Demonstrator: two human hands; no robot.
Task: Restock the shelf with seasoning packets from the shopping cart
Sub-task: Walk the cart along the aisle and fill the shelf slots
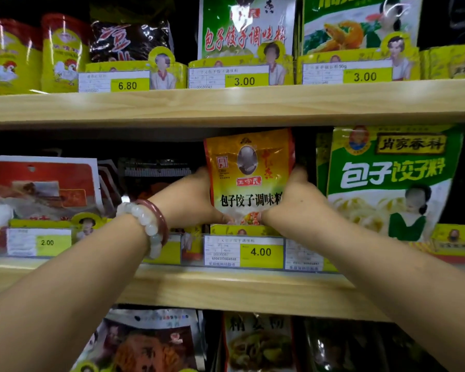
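A yellow and red seasoning packet stands upright on the middle wooden shelf, behind the 4.00 price tag. My left hand grips its left edge, with the thumb on the lower front. My right hand grips its right edge from the other side. Whether more packets stand behind it is hidden. The shopping cart is not in view.
A large green packet stands just right of the held one, red packets to the left. The upper shelf carries green packets and yellow canisters. More packets fill the shelf below.
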